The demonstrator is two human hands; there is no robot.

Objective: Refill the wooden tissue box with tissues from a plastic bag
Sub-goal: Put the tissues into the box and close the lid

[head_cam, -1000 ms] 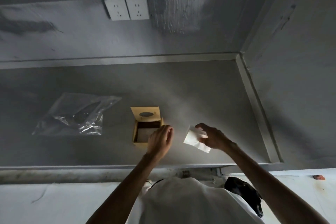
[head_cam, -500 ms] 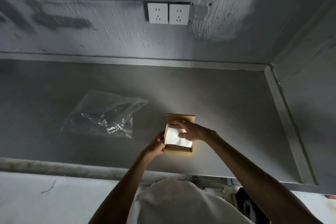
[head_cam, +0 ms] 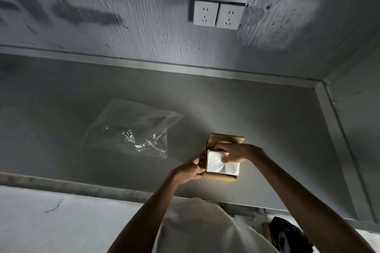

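Right hand [head_cam: 236, 153] pinching tissues [head_cam: 223, 163] into the box [head_cam: 221, 176], left hand [head_cam: 190, 170] gripping its side; lid [head_cam: 227, 138] remaining open, bag [head_cam: 133, 129] lying emptied

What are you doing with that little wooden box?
A person is filling a wooden tissue box that sits open on a grey counter. The right hand presses a white stack of tissues down into the box, while the left hand steadies the box's side. The box's lid is up behind the tissues. A clear plastic bag lies flat on the counter to the left, apart from the box.
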